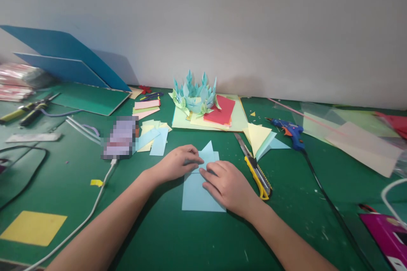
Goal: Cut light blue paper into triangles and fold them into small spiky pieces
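Observation:
A light blue paper sheet lies flat on the green table in front of me, its far end folded into a point. My left hand rests on the sheet's upper left part with fingers curled and pressed down on a fold. My right hand lies over the sheet's right side, fingertips pressed on the same fold, meeting the left fingertips near the middle.
A yellow utility knife lies just right of my right hand. Beyond are yellow and blue folded triangles, a blue glue gun, a blue paper crown on coloured sheets, cut paper strips, a white cable and a yellow square.

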### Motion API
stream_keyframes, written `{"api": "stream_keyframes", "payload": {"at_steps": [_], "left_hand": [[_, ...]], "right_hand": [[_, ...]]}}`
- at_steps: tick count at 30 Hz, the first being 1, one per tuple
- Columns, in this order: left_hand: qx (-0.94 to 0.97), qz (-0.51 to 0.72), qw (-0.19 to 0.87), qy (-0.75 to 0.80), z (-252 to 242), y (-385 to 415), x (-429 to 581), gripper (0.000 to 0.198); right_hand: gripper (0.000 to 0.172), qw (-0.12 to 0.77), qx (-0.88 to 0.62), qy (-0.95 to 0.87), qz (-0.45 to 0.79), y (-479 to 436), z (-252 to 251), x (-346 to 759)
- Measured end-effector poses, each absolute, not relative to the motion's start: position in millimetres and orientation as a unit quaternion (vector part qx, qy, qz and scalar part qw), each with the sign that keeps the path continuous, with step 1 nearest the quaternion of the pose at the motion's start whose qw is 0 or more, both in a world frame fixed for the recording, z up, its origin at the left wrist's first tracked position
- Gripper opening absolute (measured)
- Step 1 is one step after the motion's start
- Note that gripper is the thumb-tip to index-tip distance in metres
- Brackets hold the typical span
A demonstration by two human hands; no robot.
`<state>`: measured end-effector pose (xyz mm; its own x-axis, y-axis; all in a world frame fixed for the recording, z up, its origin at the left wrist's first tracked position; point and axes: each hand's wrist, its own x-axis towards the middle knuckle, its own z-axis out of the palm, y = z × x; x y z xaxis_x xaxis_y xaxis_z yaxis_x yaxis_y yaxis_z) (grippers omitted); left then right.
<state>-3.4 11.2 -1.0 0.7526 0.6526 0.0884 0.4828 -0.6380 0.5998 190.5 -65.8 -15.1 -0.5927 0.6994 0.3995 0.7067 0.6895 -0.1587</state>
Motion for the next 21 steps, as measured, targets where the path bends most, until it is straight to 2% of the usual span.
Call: {"api": "stream_keyframes", "payload": {"at_steps": [11,21], "left_hand": [[0.884,0.160,0.307,0.315,-3.0,14.1,-3.6,0.020],[0.876,0.151,0.318,0.329,0.4,15.0,-2.1,0.021]], "right_hand": [[0.030,0.153,-0.408,-0.899,0.041,-66.1,-10.1,177.4],[0.031,0.145,-0.441,-0.880,0.099,-65.8,-8.7,169.1]]}}
